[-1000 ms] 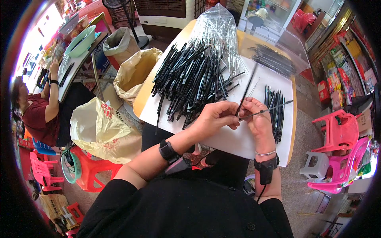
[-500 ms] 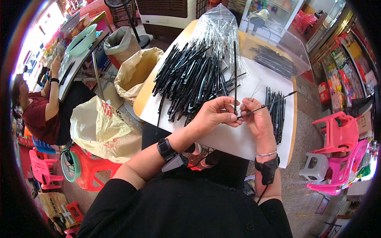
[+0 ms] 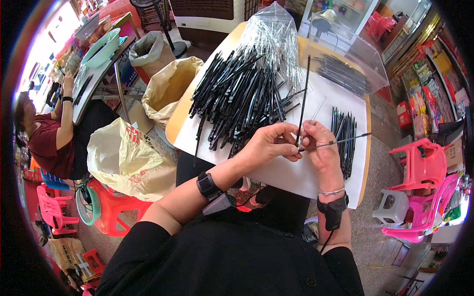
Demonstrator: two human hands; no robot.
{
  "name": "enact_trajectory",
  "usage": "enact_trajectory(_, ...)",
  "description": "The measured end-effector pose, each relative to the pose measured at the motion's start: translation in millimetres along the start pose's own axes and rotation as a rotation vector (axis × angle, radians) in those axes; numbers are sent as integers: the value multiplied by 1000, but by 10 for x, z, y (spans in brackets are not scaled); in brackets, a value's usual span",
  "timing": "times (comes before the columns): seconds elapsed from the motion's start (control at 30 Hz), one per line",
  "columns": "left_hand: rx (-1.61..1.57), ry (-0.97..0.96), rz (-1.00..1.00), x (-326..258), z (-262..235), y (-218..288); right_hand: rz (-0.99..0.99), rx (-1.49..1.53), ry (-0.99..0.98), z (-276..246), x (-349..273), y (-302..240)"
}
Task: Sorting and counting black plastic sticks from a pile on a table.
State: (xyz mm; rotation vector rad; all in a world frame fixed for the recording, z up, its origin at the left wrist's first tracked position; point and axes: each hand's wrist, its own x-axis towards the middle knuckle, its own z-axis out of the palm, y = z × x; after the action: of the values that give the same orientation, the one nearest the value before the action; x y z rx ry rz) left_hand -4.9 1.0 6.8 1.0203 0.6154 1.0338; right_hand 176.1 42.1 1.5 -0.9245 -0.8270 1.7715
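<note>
Landmark: the white-covered table (image 3: pixel 276 170). All positions below are given relative to it.

Above the table's near edge, the left hand (image 3: pixel 269 145) is closed, pinching the lower end of a long black rod (image 3: pixel 303 101) that stands nearly upright over the sheet. The right hand (image 3: pixel 321 148) is closed beside it, fingertips touching the left hand's, gripping a thin grey stick (image 3: pixel 340 142) that points out sideways toward the table's right side. Both forearms carry black wrist devices.

Handling judgement: the rod appears light, slender and fairly stiff, with a smooth finish that may slip. Grip at the lower end with fingertip pressure only; a hold near the tip would likely let it flex or swing. The grey stick looks thinner and easier to bend.

On the table's right side lies a small bundle of black rods (image 3: pixel 344 138), laid parallel. At the table's centre sits a large loose heap of black rods (image 3: pixel 237 96). At its far edge lie clear plastic sleeves (image 3: pixel 274 34) and a transparent box (image 3: pixel 345 59).

Left of the table stand open sacks (image 3: pixel 170 89). Farther left, a seated person in a red shirt (image 3: pixel 47 143) works at another table.
</note>
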Motion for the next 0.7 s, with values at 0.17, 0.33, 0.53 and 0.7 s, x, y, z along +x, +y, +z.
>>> enact_trajectory(0.17,-143,11,-53,17,-47,2,-71,24,36,119,-51,-48)
enact_trajectory(0.33,-169,27,-51,23,-69,-13,-60,45,9,98,-52,-63)
enact_trajectory(0.53,-187,44,-44,21,-91,-33,-6,55,26,93,-33,-55)
enact_trajectory(0.7,-164,18,-47,17,-61,-8,26,25,-11,74,-28,-45)
